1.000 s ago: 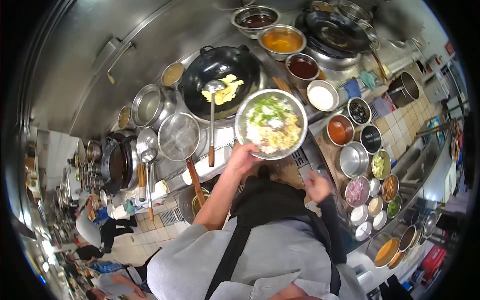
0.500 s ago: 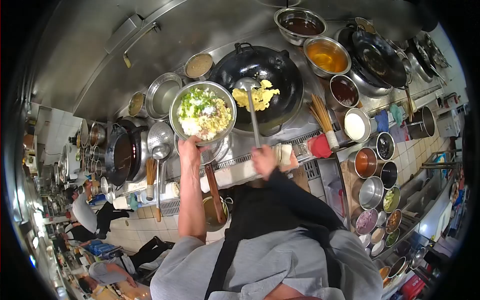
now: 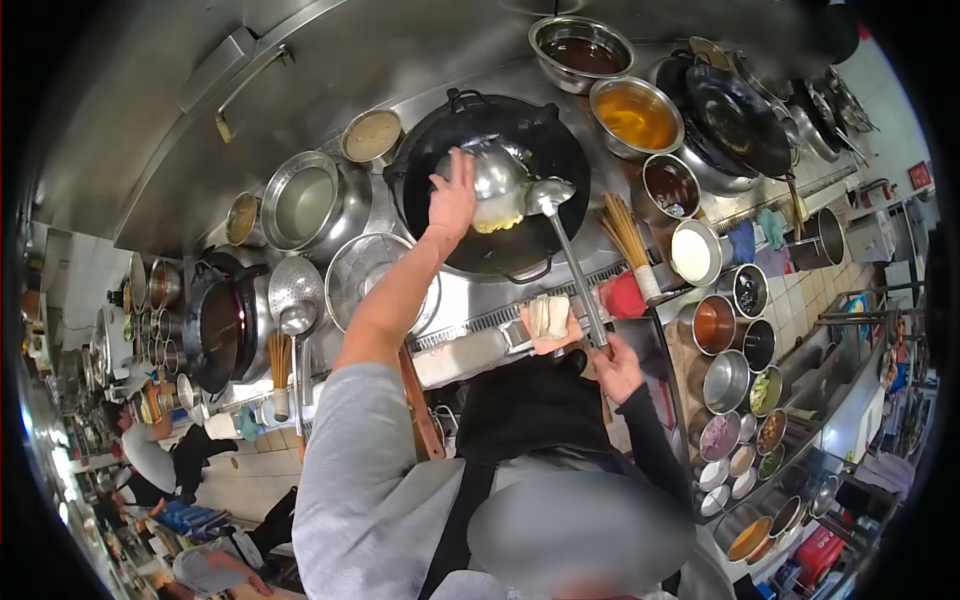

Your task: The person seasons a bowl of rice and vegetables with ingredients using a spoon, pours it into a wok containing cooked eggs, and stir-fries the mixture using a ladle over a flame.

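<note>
Over the black wok [image 3: 560, 235], my left hand [image 3: 453, 200] holds the metal bowl [image 3: 495, 175], which is tipped with its underside toward me. Its contents are hidden; some yellow egg [image 3: 497, 222] shows in the wok below it. My right hand [image 3: 617, 368] is closed round the handle end of a long ladle [image 3: 572, 262]. The ladle's head is at the right part of the wok, close beside the bowl.
Bowls of orange liquid [image 3: 633, 118] and dark liquid [image 3: 582, 52] stand right of the wok. A wire strainer [image 3: 375, 265] and a pot [image 3: 303, 202] are on the left. A bamboo brush [image 3: 626, 235] and ingredient pots [image 3: 724, 380] stand right. People [image 3: 150, 455] are at lower left.
My left hand has moved the bowl right, over the wok, and tipped it. My right hand has drawn back to the right with the ladle, whose head has left the egg.
</note>
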{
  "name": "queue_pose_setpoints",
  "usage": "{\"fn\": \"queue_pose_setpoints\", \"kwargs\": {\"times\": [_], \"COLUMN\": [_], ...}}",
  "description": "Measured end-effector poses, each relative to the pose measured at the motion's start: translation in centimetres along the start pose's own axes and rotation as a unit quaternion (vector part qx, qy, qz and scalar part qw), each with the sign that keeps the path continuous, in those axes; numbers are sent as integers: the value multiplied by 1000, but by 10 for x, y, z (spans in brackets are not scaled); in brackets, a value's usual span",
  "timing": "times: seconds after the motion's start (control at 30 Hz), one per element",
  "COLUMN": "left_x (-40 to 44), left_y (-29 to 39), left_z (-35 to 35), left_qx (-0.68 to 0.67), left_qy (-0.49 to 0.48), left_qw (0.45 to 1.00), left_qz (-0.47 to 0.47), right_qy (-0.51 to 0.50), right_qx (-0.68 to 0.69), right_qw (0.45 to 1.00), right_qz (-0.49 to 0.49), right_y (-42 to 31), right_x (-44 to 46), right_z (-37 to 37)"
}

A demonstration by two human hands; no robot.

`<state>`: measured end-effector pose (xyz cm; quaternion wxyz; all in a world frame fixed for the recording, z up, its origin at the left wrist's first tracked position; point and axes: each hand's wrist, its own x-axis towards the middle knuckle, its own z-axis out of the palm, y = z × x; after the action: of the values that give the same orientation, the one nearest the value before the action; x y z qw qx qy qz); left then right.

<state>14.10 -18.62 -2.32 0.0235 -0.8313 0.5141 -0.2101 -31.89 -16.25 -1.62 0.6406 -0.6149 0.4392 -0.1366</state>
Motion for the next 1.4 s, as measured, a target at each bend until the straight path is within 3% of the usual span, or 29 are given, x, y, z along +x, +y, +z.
{"fn": "queue_pose_setpoints", "kwargs": {"times": [0.07, 0.1, 0.17, 0.2, 0.33, 0.4, 0.43, 0.47, 0.53, 0.63, 0.7, 0.73, 0.8, 0.83, 0.93, 1.0, 1.03, 1.07, 1.13, 1.2, 1.23, 1.27, 1.3, 1.33, 1.37, 1.4], "left_x": [21, 19, 5, -5, -39, -72, -85, -100, -147, -195, -220, -229, -239, -237, -227, -220, -216, -216, -223, -241, -260, -278, -301, -314, -354, -371], "left_y": [-8, -8, -21, -28, -70, -101, -101, -100, -115, -100, -91, -85, -72, -63, -26, 12, 42, 74, 147, 231, 278, 327, 380, 419, 469, 497], "left_z": [-20, -63, -65, -61, -74, -56, -87, -119, -100, -131, -142, -147, -158, -166, -187, -198, -214, -213, -211, -210, -189, -180, -171, -211, -181, -221], "left_qx": [-148, -253, -387, -454, -434, -562, -629, -685, -684, -739, -765, -778, -774, -772, -782, -792, -771, -783, -805, -774, -727, -735, -733, -726, -685, -668], "left_qy": [39, 11, 20, 18, 74, 172, 141, 108, 140, 155, 162, 164, 164, 164, 128, 76, 37, 7, -64, -232, -275, -300, -366, -426, -537, -558], "left_qw": [977, 945, 900, 868, 844, 738, 650, 549, 493, 404, 382, 370, 386, 397, 423, 436, 466, 474, 484, 517, 593, 600, 569, 540, 493, 481], "left_qz": [-151, -207, -199, -200, -306, -332, -403, -467, -518, -516, -493, -481, -475, -469, -439, -420, -433, -403, -338, -281, -210, -97, -71, 1, -10, 106], "right_qy": [51, 25, -31, -45, -91, -108, -143, -152, -170, -155, -150, -93, 33, -26, -61, -13, 7, 50, 0, -111, -141, -176, -131, -86, -45, -26], "right_qx": [-28, 5, 70, 62, 28, 10, 89, 58, -1, 19, 25, -55, -198, -211, -260, -370, -332, -304, -316, -320, -333, -343, -312, -288, -268, -244], "right_qw": [990, 998, 994, 995, 995, 994, 979, 978, 972, 985, 988, 989, 916, 955, 956, 910, 935, 937, 943, 941, 928, 910, 932, 948, 960, 966], "right_qz": [-125, -59, 74, 60, 27, 24, 114, 129, 164, 65, 32, -98, -346, -207, -124, -186, -123, -164, -104, 11, 85, 153, 129, 102, 72, 86], "right_y": [-18, -42, -93, -95, -120, -138, -135, -129, -102, -108, -101, -68, 3, -10, -5, 10, -3, 26, 86, 143, 158, 168, 190, 222, 248, 262], "right_x": [5, 2, -10, -6, -5, -13, -13, -5, 22, 32, 35, 62, 119, 123, 111, 67, 20, -6, -72, -150, -186, -218, -249, -277, -302, -322], "right_z": [18, 20, 14, 11, -1, -4, -9, -14, -15, 1, 5, 12, 33, 31, 11, -6, -22, -37, -72, -94, -99, -101, -95, -85, -78, -75]}}
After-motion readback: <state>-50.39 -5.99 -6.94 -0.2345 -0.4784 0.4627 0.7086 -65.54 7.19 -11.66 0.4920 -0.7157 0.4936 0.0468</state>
